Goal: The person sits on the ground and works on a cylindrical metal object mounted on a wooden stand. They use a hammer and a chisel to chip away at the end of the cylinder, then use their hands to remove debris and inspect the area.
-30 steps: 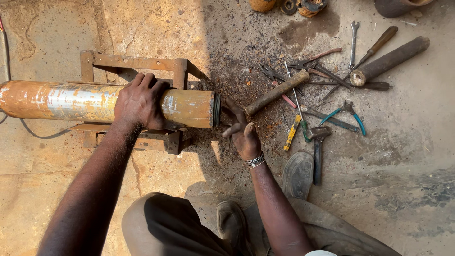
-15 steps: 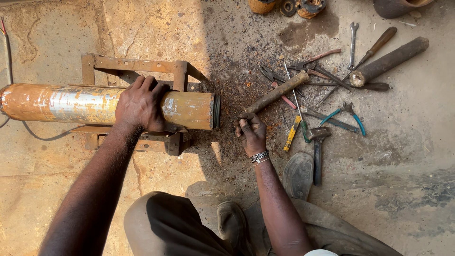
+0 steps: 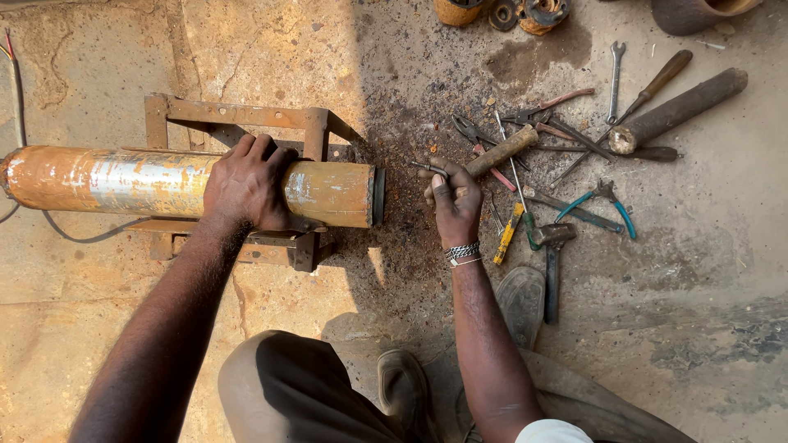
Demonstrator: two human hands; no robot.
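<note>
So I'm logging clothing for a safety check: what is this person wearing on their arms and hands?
Both forearms are bare and there are no gloves. The right hand has a beaded metallic bracelet at the wrist, and a white sleeve edge shows near the elbow. The left hand wears nothing.
</note>
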